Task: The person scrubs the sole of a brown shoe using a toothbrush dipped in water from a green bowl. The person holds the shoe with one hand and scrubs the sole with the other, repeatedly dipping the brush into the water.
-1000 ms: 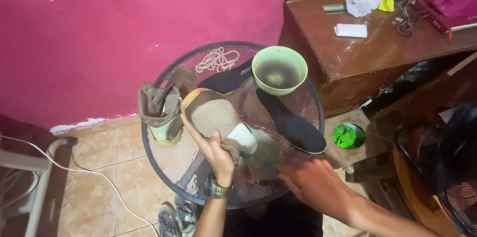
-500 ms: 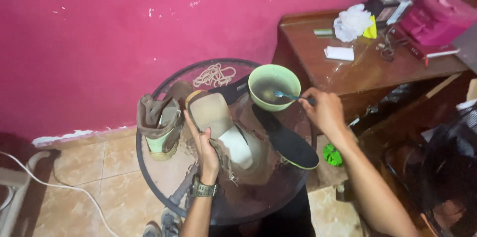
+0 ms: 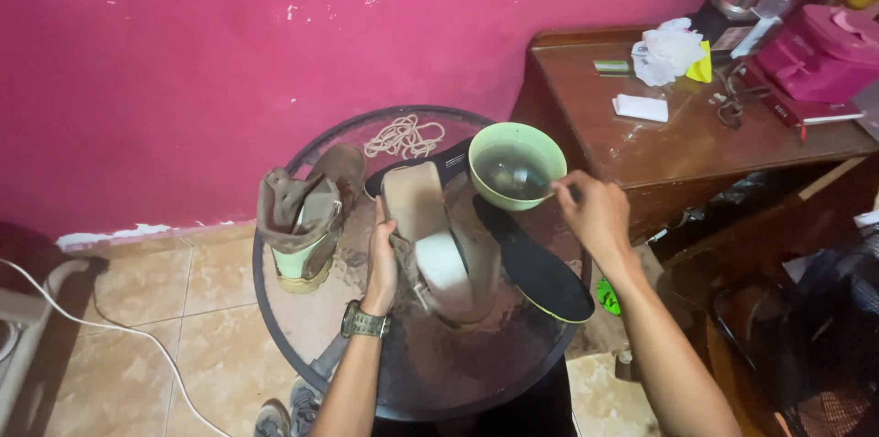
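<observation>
one tan shoe [image 3: 439, 245] lies sole-up in the middle of a round glass table [image 3: 311, 345], gripped along its left side by the left hand [image 3: 381, 258]. the right hand [image 3: 595, 213] pinches the near rim of a green bowl [image 3: 517, 165] just far-right of the shoe. a black insole [image 3: 540, 267] lies right of it, a second shoe [image 3: 302, 217] stands left, laces [image 3: 403, 136] lie far. pink wall [image 3: 229, 52] behind, wooden desk [image 3: 678, 153] right, tiled floor [image 3: 146, 300] open at left.
</observation>
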